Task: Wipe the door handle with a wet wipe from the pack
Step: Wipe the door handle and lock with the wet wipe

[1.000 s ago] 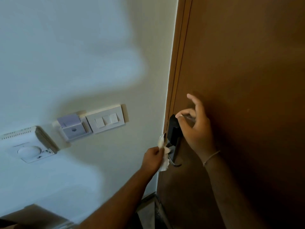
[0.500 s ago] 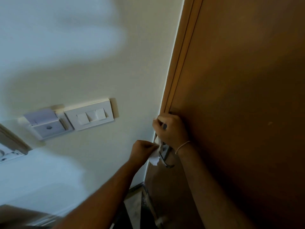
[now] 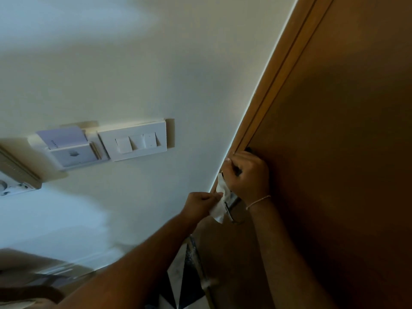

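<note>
I am in the wiping step. My left hand [image 3: 201,205] is closed in a pinch on the wipe [image 3: 219,207], held against the handle [image 3: 233,207] at the door [image 3: 334,152] edge. My right hand [image 3: 247,177] is curled shut around the lock body above, mostly hiding it. Next, I judge, the wipe must be drawn along the lever while the right hand steadies. I count one wipe, one handle, two hands, one switch plate [image 3: 133,141]; no pack shows.
</note>
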